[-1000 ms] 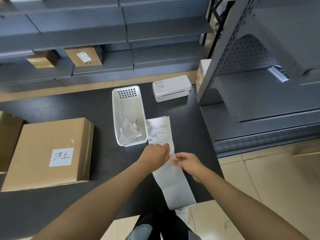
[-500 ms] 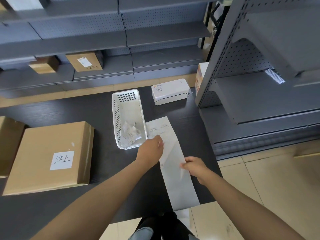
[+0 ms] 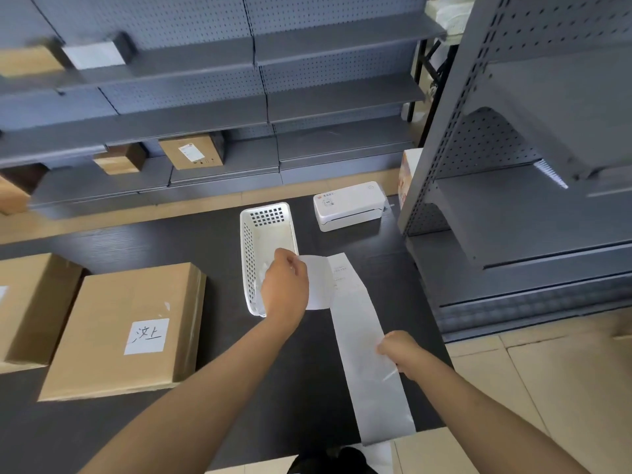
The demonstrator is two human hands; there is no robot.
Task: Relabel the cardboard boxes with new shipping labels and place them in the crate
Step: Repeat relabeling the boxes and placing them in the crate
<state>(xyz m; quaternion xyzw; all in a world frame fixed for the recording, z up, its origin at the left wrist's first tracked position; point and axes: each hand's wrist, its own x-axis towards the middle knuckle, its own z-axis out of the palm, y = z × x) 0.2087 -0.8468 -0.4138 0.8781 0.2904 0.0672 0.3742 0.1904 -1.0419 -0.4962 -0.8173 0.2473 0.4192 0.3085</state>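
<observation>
Left hand [image 3: 284,289] grip pinches peeled label [image 3: 318,282]; right hand [image 3: 398,350] grip pinches backing strip [image 3: 366,354].

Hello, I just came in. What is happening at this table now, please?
A person is peeling a shipping label off its long backing strip. The left hand pinches the curling label over the white basket, while the right hand holds the strip down on the dark table. A cardboard box with a handwritten sticker lies to the left, not yet relabelled. A white label printer sits behind.
</observation>
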